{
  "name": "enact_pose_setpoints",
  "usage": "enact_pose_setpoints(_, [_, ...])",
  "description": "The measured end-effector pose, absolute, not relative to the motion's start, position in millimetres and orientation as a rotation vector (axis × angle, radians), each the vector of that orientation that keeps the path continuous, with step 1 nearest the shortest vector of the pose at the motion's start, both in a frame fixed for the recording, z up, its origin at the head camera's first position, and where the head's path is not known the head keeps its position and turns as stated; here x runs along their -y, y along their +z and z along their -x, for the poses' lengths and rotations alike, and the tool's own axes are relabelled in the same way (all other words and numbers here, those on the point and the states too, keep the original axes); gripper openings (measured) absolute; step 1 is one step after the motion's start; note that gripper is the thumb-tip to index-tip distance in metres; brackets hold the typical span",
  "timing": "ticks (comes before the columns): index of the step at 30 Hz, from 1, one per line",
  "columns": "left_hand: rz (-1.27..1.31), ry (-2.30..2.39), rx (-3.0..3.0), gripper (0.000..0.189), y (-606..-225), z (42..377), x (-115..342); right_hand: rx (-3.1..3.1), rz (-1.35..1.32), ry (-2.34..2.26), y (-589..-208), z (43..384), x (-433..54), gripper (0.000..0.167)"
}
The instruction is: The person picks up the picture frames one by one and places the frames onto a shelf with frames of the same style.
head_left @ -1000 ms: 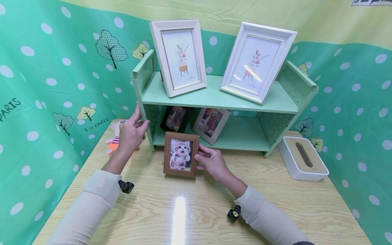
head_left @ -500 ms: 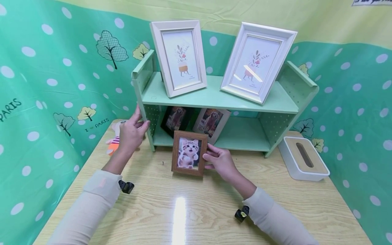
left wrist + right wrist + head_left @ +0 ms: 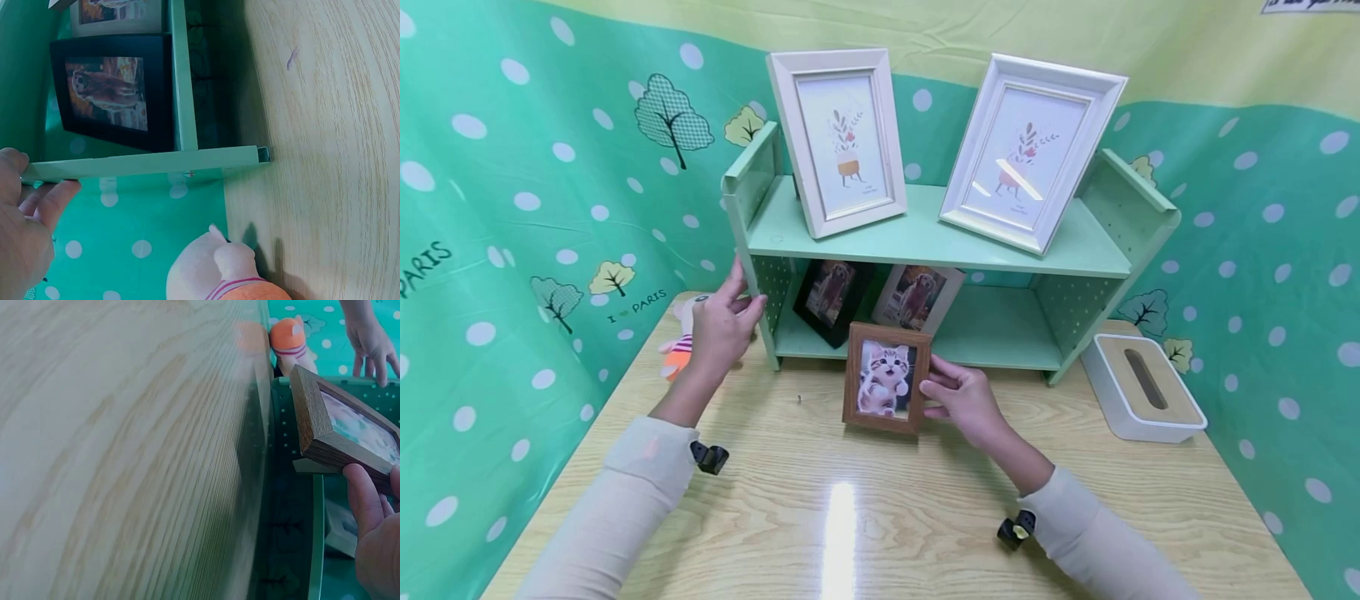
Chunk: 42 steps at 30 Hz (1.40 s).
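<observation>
My right hand [image 3: 966, 402] holds a brown wooden picture frame [image 3: 886, 379] by its right edge, in front of the shelf's lower level. A kitten photo shows in it. In the right wrist view the thumb and fingers pinch the wooden frame's [image 3: 312, 428] side. My left hand [image 3: 721, 325] grips the left side panel of a light green shelf [image 3: 925, 250] at its front edge; the left wrist view shows its fingers [image 3: 57, 199] on the panel. Inside the lower level lean a black frame [image 3: 829, 302] and a pale frame [image 3: 917, 300], each with a dog photo.
Two white frames, a left one [image 3: 852, 150] and a right one [image 3: 1030, 154], stand on the shelf's top. A white tissue box [image 3: 1142, 387] with a wooden lid is on the table [image 3: 760, 517] at right. A plush toy [image 3: 215, 269] sits beyond the left panel.
My right hand has carried the kitten frame to the right along the shelf's front, so more of the black frame shows and the pale frame is partly covered. My left hand has stayed put.
</observation>
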<state>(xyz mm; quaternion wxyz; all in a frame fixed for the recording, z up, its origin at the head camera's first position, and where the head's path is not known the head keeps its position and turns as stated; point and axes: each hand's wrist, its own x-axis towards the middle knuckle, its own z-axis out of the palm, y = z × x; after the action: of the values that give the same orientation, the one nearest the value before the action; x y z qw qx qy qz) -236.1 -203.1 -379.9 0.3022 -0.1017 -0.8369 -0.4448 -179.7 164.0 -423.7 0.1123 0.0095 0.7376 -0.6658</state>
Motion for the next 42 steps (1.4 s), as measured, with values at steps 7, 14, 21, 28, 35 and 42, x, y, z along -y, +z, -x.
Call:
enact_pose_setpoints(7, [0.273, -1.168, 2.227, 0.075, -379.8, 236.1, 202.8, -2.215, -0.035, -1.950, -420.6, 180.2, -179.5, 0.061])
enact_pose_setpoints(14, [0.272, -1.175, 2.227, 0.076, -380.1, 235.8, 203.0, -2.210, -0.052, -1.968, -416.8, 180.9, -192.8, 0.062])
enact_pose_setpoints(21, [0.274, -1.180, 2.228, 0.075, -380.5, 235.8, 203.4, -2.205, -0.056, -1.992, -413.5, 178.9, -203.4, 0.062])
enact_pose_setpoints(28, [0.264, -1.177, 2.236, 0.074, -380.7, 237.1, 203.8, -2.243, -0.095, -1.972, -407.2, 175.6, -215.2, 0.063])
enact_pose_setpoints(35, [0.270, -1.175, 2.229, 0.073, -380.6, 237.5, 204.4, -2.276, -0.099, -1.973, -403.5, 173.8, -228.5, 0.061])
enact_pose_setpoints(42, [0.253, -1.171, 2.244, 0.073, -379.0, 235.8, 204.1, -2.290, -0.086, -1.984, -398.5, 174.3, -240.6, 0.062])
